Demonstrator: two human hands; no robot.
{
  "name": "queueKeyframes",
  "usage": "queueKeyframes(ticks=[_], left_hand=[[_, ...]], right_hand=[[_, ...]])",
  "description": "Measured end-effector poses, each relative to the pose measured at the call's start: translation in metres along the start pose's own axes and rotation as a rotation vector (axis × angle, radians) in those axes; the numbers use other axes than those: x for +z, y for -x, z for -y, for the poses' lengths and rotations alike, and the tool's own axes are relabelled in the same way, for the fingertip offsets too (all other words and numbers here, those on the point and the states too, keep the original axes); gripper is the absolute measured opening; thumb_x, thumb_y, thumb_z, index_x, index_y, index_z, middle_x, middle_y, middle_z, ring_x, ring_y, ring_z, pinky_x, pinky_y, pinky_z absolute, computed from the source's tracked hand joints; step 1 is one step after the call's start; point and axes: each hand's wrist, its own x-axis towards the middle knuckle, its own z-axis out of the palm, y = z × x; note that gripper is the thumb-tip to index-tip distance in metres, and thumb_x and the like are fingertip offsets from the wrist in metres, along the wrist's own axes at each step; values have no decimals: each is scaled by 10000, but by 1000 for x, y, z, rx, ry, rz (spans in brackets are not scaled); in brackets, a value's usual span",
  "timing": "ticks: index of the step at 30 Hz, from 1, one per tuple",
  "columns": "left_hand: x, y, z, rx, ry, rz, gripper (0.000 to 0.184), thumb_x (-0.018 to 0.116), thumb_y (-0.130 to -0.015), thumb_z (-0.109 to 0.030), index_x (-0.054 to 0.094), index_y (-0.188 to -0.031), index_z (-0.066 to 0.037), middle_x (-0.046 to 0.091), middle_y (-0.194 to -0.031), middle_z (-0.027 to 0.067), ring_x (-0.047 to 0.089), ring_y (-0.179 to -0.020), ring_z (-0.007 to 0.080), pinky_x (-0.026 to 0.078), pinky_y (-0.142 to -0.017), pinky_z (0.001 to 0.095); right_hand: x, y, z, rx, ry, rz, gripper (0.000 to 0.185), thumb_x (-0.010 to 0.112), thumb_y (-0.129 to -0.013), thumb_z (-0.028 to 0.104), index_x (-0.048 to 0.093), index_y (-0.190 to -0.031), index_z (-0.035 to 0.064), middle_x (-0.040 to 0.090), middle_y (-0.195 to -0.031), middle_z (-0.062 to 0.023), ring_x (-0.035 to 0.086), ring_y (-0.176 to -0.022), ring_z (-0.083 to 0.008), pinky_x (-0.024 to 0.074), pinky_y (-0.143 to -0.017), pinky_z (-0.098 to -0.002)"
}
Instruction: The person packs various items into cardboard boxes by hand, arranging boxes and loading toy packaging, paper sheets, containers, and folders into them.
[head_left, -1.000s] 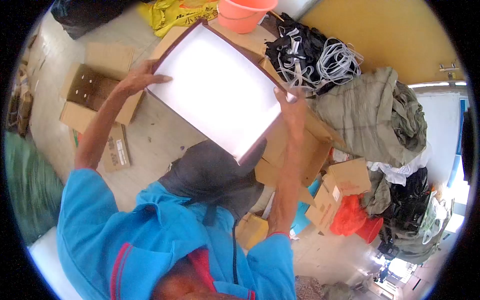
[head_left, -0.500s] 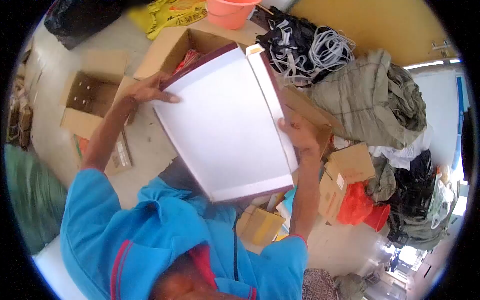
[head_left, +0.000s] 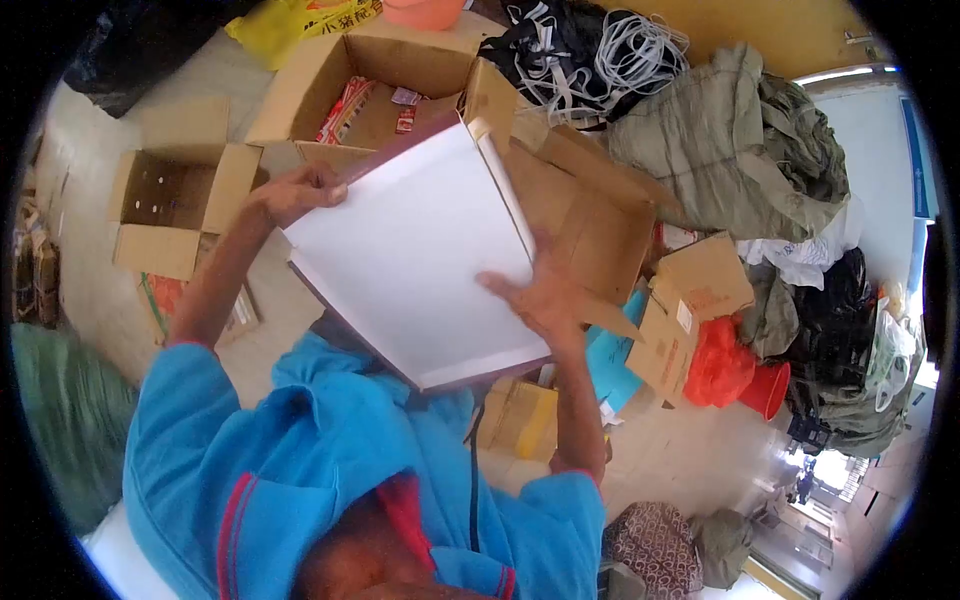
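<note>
A shallow cardboard box lid point(head_left: 410, 240), white inside and maroon outside, is tilted in front of my chest with its inner face toward me. My left hand point(head_left: 300, 192) pinches its upper left edge, thumb on the near side. Over the right side, my right hand point(head_left: 545, 300) grips the rim, its thumb on the white inner face and its other fingers partly hidden or blurred. Just beyond the lid stands an open cardboard box point(head_left: 410, 62) with red printed packets point(head_left: 347, 108) inside.
A smaller open carton point(head_left: 172, 190) is at left. Another open cardboard box point(head_left: 585, 225) lies right of the lid, near a grey-green woven sack point(head_left: 700, 150). Farther right are a carton point(head_left: 668, 340), a red plastic bag point(head_left: 718, 365) and a red bucket point(head_left: 766, 390). White cords point(head_left: 640, 55) lie behind.
The lid has shifted left and slightly down, turning a little. My right hand has moved left, its thumb now farther onto the white face. More of the boxes behind shows.
</note>
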Motion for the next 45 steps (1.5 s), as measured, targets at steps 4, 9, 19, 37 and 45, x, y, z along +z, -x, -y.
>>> queueKeyframes(ticks=[4, 9, 19, 37, 45], left_hand=[[6, -5, 9, 130, 224, 165, 333, 730, -763, -357, 579, -772, -60, 555, -748, -5, 508, -690, 94, 414, -612, 258], [21, -15, 29, 86, 304, 293, 300, 720, -771, -330, 569, -785, -71, 551, -748, -9, 508, -685, 115, 420, -630, 260], [30, 21, -80, 262, -251, 65, 703, 776, -687, -393, 540, -1213, 10, 650, -963, 153, 621, -885, 229, 493, -800, 356], [97, 13, -93, 676, -469, -399, 853, 778, -698, -411, 376, -1331, -4, 494, -1243, 241, 518, -1129, 309, 419, -954, 366], [188, 12, -81, 304, 195, -266, 510, 561, -895, -377, 503, -1161, 55, 590, -1057, 220, 564, -1003, 272, 435, -882, 359]], right_hand=[[-8, 11, 13, 166, -473, 344, 615, 760, -716, 393, 580, -1109, -44, 652, -969, -185, 622, -884, -265, 485, -779, -362], [0, 24, -3, 179, -652, 407, 495, 724, -747, 434, 662, -1030, 33, 680, -788, -110, 648, -684, -182, 510, -666, -322], [-8, 24, 9, 284, -592, 496, 533, 698, -763, 454, 639, -1075, 26, 676, -891, -129, 641, -785, -199, 506, -726, -330], [-48, 54, -22, 393, -678, -734, 476, 676, -829, 172, 494, -1177, -98, 601, -1056, -176, 604, -882, -222, 512, -784, -333], [-37, 97, -17, 395, -825, -863, 431, 636, -865, 201, 508, -1137, -108, 583, -1082, -171, 589, -915, -207, 506, -777, -315]])
